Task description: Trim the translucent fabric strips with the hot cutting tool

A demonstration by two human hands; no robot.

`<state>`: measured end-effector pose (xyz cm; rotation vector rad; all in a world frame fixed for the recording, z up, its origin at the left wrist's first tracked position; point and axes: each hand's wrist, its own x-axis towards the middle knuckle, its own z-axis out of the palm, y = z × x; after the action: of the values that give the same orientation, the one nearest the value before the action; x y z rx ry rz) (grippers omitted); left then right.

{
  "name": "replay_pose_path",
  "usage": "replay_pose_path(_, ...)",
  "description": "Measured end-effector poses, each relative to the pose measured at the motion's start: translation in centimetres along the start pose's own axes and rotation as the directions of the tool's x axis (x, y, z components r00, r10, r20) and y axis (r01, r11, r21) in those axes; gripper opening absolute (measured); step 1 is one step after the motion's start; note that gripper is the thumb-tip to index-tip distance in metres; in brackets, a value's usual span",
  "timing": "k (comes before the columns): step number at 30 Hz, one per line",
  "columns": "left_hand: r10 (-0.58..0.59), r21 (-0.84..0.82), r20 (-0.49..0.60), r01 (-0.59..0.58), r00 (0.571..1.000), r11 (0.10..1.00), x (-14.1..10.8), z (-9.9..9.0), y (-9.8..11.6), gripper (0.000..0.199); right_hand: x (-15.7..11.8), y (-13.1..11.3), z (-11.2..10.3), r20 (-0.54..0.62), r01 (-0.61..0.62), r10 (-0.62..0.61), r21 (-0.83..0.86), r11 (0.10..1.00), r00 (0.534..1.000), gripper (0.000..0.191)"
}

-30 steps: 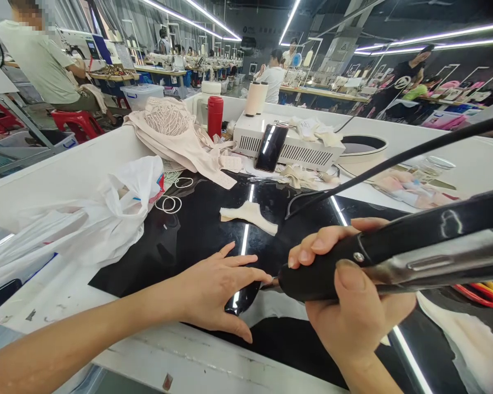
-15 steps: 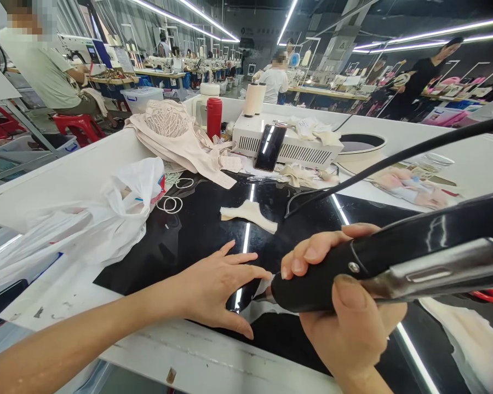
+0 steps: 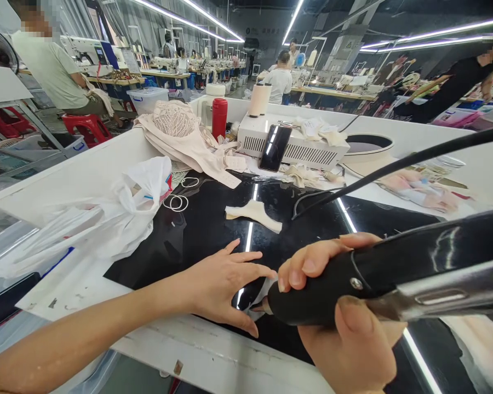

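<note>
My left hand [image 3: 219,284] lies with its fingers spread over the glossy black sheet [image 3: 197,235], near the front edge of the table. My right hand [image 3: 345,328] is wrapped round a black handheld tool [image 3: 312,290] with a metal lever and a cable [image 3: 394,169]. The tool's narrow tip points left, between my left thumb and index finger, beside a thin translucent piece partly hidden by the hands. Beyond my hands a small cream fabric piece [image 3: 254,214] rests on the black sheet.
Beige bras [image 3: 189,137], a red bottle [image 3: 219,118], a phone [image 3: 275,148] and a white vented box [image 3: 304,150] stand at the back. A white plastic bag [image 3: 127,208] is on the left. People sit or stand beyond the table.
The tool has tilted slightly, its tip a little lower beside my left hand. The whole view has shifted slightly. At the right, the person in black has leaned over and moved further right.
</note>
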<state>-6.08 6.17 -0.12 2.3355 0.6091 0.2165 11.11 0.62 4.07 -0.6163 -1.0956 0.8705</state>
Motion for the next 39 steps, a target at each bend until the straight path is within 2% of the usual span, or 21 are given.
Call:
replay_pose_path(3,-0.007,-0.012,0.008,0.007,1.000,1.000,0.0,-0.2,0.2,0.085,-0.3,0.1,0.1,0.026,-0.015,0.015,-0.025,1.000,1.000,0.040)
replay_pose_path(7,0.010,-0.016,0.006,-0.010,1.000,1.000,0.0,-0.1,0.1,0.089,-0.5,0.1,0.5,0.029,-0.004,0.006,-0.053,0.999,1.000,0.034)
replay_pose_path(12,0.042,-0.020,-0.070,-0.043,0.997,0.999,-0.3,0.9,-0.6,0.085,-0.4,0.0,-0.4,0.016,-0.020,0.021,-0.047,0.999,1.000,0.030)
replay_pose_path(14,0.056,0.004,-0.102,-0.055,0.993,0.998,-0.4,1.3,-0.9,0.074,-0.1,0.1,-1.2,0.008,-0.022,0.022,-0.023,0.999,1.000,0.031)
replay_pose_path(16,0.084,0.036,-0.118,-0.080,0.989,0.996,-0.5,1.5,-1.2,0.054,0.3,0.0,-1.9,-0.007,-0.025,0.025,-0.003,1.000,1.000,0.032)
replay_pose_path(19,0.127,0.089,-0.108,-0.118,0.986,0.989,-0.7,1.3,-1.4,0.030,0.7,-0.3,-2.6,-0.030,-0.039,0.038,-0.004,0.999,0.999,0.031)
replay_pose_path(27,0.119,0.187,-0.082,-0.102,0.989,0.977,-0.8,-0.5,-1.6,0.012,1.1,-0.9,-3.3,-0.096,-0.004,-0.003,-0.071,0.997,0.995,0.027)
replay_pose_path(30,0.140,0.225,-0.124,-0.109,0.982,0.968,-0.9,-0.8,-2.1,0.007,1.5,-1.1,-3.0,-0.153,0.018,-0.030,-0.076,0.997,0.988,0.028)
replay_pose_path(33,0.147,0.298,-0.175,-0.089,0.974,0.950,-0.9,-0.8,-2.9,0.009,1.8,-1.2,-2.8,-0.197,0.028,-0.041,-0.067,0.997,0.980,0.032)
replay_pose_path(36,0.158,0.404,-0.245,-0.047,0.957,0.914,-0.8,-0.6,-3.7,0.012,1.8,-1.1,-3.0,-0.192,0.034,-0.045,-0.060,0.998,0.980,0.033)
replay_pose_path(39,0.208,0.493,-0.331,-0.019,0.920,0.870,-0.7,-0.3,-4.2,0.019,1.7,-0.9,-3.3,-0.181,0.051,-0.062,-0.066,0.997,0.982,0.032)
